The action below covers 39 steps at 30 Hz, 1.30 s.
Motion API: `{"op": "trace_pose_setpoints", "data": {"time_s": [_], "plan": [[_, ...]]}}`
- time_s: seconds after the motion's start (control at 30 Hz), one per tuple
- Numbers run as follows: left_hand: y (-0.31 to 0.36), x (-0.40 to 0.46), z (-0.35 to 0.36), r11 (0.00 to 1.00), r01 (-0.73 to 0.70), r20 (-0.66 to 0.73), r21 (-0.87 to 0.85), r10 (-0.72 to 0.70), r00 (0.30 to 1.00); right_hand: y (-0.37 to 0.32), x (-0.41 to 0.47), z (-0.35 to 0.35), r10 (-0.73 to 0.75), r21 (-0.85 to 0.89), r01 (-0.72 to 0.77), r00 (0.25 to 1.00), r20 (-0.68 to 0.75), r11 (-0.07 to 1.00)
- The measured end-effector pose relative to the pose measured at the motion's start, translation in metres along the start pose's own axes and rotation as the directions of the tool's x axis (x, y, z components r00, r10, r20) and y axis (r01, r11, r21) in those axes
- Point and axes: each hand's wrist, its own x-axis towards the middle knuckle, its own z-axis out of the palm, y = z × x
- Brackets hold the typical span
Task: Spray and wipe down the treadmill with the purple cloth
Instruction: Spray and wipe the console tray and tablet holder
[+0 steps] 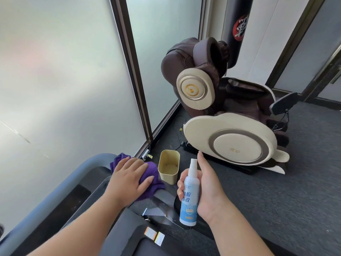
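Frosted glass behind treadmill (103, 159) — left hand (129, 179) flat, pressing purple cloth (150, 177) to wipe; right hand (204, 189) wrapped round spray bottle (188, 198), ready to spritz.

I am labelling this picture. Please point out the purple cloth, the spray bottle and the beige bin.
purple cloth (154, 179): head view, on the fold right of the left hand.
spray bottle (188, 202): head view, on its label.
beige bin (168, 177): head view, on its front wall.

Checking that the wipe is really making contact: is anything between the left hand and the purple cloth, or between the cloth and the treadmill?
Nothing visible. The left hand presses flat on the crumpled purple cloth, which lies directly on the grey treadmill frame. The beige plastic bin stands beside it, not between.
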Motion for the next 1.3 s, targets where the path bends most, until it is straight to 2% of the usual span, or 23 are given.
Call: {"op": "trace_pose_setpoints", "data": {"time_s": [0.2,0.37,0.5,0.73,0.8,0.97,1.3], "plan": [[-0.054,0.006,-0.001,0.995,0.099,-0.037,0.015,-0.098,0.994,0.001,0.008,-0.006,0.004,0.006,-0.003,0.999,-0.037,1.0],[-0.089,0.009,-0.006,0.961,0.272,0.006,0.056,-0.273,0.962,-0.001,0.016,-0.005,-0.01,0.009,0.01,0.999,-0.053,1.0],[-0.092,0.019,-0.012,0.884,0.458,0.062,0.093,-0.464,0.883,0.005,0.02,0.006,0.003,0.002,-0.003,0.999,-0.037,1.0],[-0.06,0.026,-0.001,0.728,0.677,0.016,0.111,-0.682,0.731,0.021,0.021,0.032,0.036,-0.045,-0.035,0.999,0.015,0.998],[-0.052,0.026,0.001,0.719,0.688,0.013,0.099,-0.692,0.721,0.021,0.017,0.033,0.034,-0.069,-0.032,0.999,0.028,0.997],[-0.026,0.023,0.004,0.757,0.65,-0.014,0.068,-0.651,0.759,0.014,0.003,0.02,0.026,-0.073,-0.025,1.0,0.011,0.997],[0.097,0.014,0.004,0.835,0.55,-0.014,0.022,-0.55,0.835,0.006,-0.023,-0.002,0.0,-0.089,0.003,0.999,0.04,0.996]]}}
